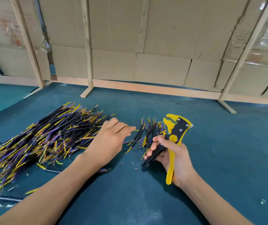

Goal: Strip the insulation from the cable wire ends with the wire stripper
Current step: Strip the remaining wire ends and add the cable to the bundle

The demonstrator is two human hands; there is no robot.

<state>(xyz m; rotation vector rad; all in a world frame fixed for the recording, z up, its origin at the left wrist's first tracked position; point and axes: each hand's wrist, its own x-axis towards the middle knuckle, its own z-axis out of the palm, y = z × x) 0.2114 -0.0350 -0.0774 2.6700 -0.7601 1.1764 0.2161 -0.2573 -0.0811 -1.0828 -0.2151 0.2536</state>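
At centre frame, the loosely spread left hand (109, 140) should pick one black cable (138, 135) while the right hand (173, 156) grips the yellow-and-black wire stripper (176, 132).

There was one view only, from a wide-angle camera on the person's head. It looked forward and down across the table (211, 143), close above both forearms, which entered from the bottom edge. The cardboard wall (146, 38) behind the table filled the upper part. Straight edges bowed toward the frame's sides.
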